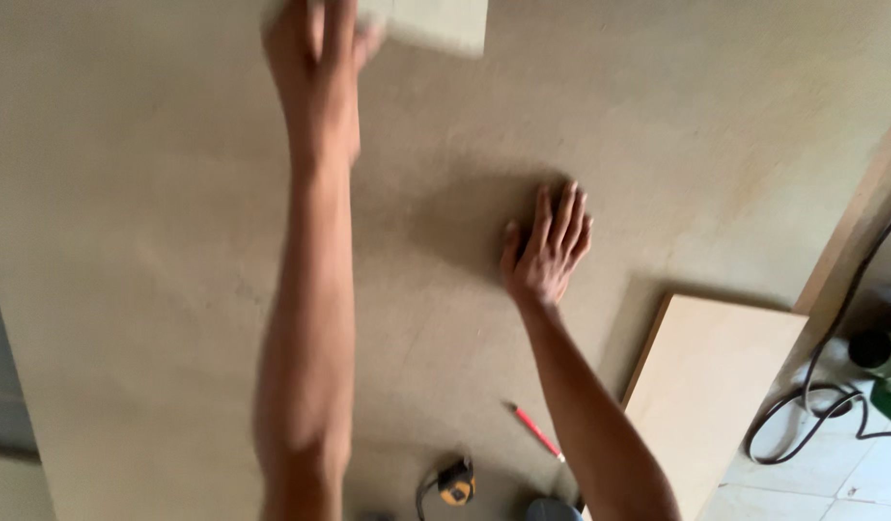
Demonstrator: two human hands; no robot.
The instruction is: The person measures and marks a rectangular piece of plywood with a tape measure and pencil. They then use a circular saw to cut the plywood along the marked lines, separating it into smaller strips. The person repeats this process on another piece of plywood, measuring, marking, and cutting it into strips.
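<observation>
Across the wide brown board that fills most of the view, both bare arms reach forward. At the far edge the left hand is stretched out and blurred with motion, its fingers closed over the near corner of a pale rectangular panel — a grip that seems meant to steady or drag the piece across the sheet. Nearer, the right hand lies flat and open, palm down with the fingers close together, holding nothing; pressed on the board like this, it looks to serve as a brace while the other arm extends.

Close to the body a red pencil lies loose on the board, and just beside it sits a yellow-and-black tape measure, both within easy reach of the right arm. A second pale panel rests at the board's right edge, tilted over it. Beyond, on the white tiled floor, a black cable loops toward a green power tool — parked off the work surface. No labels or packages can be made out; the blur hides any fine marks.
</observation>
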